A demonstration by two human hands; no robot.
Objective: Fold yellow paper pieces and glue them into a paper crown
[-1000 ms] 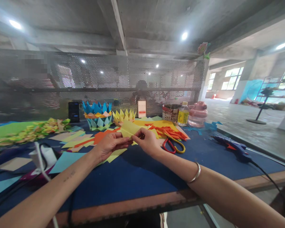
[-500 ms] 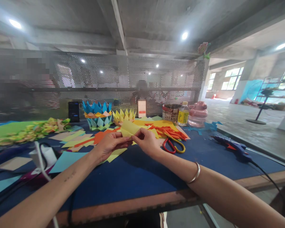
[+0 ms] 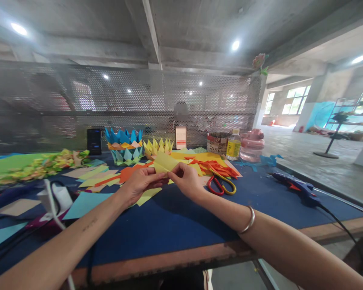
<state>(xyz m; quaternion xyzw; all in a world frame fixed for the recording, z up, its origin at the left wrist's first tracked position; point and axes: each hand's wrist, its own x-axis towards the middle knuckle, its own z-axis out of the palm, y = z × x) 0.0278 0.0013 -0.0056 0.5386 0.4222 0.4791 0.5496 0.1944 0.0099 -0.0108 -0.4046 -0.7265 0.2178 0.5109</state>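
Both hands hold a folded piece of yellow paper (image 3: 164, 163) above the blue table top (image 3: 181, 219). My left hand (image 3: 139, 184) pinches its lower left edge with fingers closed. My right hand (image 3: 187, 180) pinches the lower right edge between thumb and fingertips. A metal bangle (image 3: 249, 220) sits on my right wrist. Loose paper pieces in yellow, orange and light blue lie under and behind the hands.
Scissors with red and yellow handles (image 3: 220, 184) lie right of my hands. A blue glue gun (image 3: 296, 187) with a cord rests near the right edge. Folded paper crowns (image 3: 124, 148), a bottle (image 3: 233, 145), a pink jug (image 3: 252, 146) and a mesh screen stand behind. Cables lie at the left.
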